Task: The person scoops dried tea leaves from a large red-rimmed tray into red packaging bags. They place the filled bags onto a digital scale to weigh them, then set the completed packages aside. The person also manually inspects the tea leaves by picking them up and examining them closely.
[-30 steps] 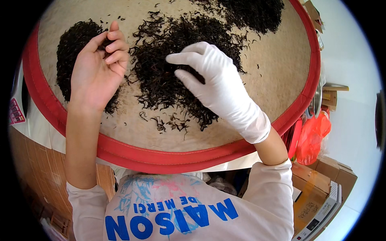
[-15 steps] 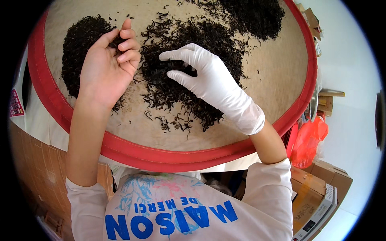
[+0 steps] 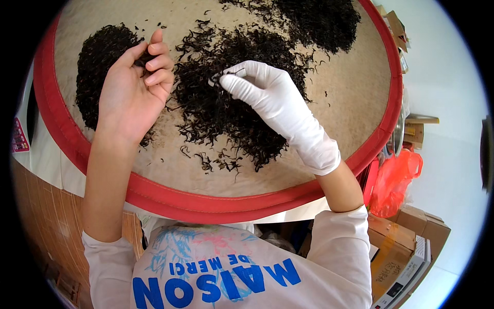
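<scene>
A loose heap of dark, twisted dried tea leaves [image 3: 226,116] lies spread on a round, beige cloth tray [image 3: 355,110] with a red rim. Over this heap my right hand [image 3: 262,90], in a white glove, is closed in a pinch. A thin dark tea leaf shows at its thumb and fingertips. My bare left hand [image 3: 135,95] is held palm up beside the left heap of tea leaves [image 3: 95,74]. Its fingers curl loosely, apart from the thumb, and the palm looks bare. Dark leaves show in the gap there; they seem to lie behind the hand.
Another dark tea heap [image 3: 324,23] lies at the far right of the tray. Outside the rim on the right are a red plastic bag [image 3: 393,183] and cardboard boxes [image 3: 391,247]. A wooden floor [image 3: 51,211] shows at the lower left.
My right thumb and fingers have closed from a wide gap into a pinch, and the hand has risen slightly to the right. The left hand stays in nearly the same place.
</scene>
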Available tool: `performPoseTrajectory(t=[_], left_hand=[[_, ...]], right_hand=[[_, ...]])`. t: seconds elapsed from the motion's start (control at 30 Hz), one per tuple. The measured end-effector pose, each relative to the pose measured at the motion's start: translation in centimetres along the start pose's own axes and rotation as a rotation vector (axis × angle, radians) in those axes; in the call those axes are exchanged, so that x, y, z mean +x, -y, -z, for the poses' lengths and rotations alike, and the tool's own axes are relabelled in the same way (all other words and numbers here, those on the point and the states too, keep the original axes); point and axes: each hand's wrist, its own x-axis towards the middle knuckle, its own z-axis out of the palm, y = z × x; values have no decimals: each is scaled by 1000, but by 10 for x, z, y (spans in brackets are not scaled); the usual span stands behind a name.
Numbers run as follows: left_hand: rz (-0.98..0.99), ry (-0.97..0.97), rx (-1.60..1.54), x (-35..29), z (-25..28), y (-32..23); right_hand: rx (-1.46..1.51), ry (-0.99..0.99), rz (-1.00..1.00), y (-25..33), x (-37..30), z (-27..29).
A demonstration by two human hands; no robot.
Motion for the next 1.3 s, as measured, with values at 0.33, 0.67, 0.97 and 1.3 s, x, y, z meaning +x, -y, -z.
performPoseTrajectory(t=[0.33,0.67,0.97,1.3], left_hand=[[8,-10,-4,1,1,-1],[-12,-27,5,0,-1,1],[-6,-48,-3,0,-4,1],[-12,-35,-2,0,-3,1]], right_hand=[[654,195,-43,-10,1,14],[527,140,-49,-1,-4,10],[457,75,-101,-6,-4,13],[478,47,-108,-6,-4,10]])
